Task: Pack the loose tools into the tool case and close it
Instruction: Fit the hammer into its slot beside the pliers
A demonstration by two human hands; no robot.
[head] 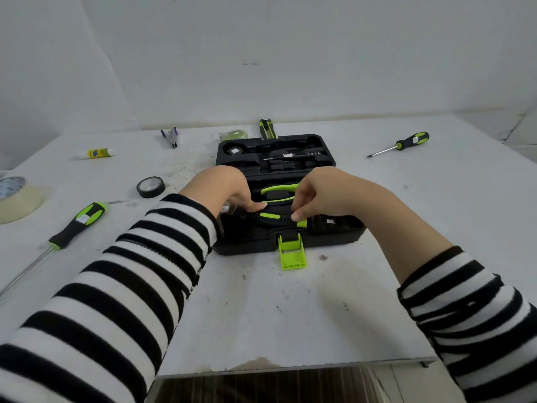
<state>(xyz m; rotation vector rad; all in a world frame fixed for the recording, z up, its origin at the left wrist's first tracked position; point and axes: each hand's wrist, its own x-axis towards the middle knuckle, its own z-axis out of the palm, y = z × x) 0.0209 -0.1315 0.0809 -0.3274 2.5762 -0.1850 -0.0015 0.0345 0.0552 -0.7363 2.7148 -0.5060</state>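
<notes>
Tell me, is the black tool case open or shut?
Open. The tool case lies spread flat, moulded slots showing; its green latch sticks out unfastened.

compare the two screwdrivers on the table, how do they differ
Place: the left screwdriver lies near the person, left of the case; the right screwdriver lies farther off, right of it.
Look: the left screwdriver appears bigger, perhaps from nearness, than the right screwdriver.
Tip: the left screwdriver's shaft runs off the picture; the right screwdriver shows a flat tip.
Shared: green-and-black handles, white stickers, both loose on the table.

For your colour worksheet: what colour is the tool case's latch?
The latch is lime green; head view.
</notes>
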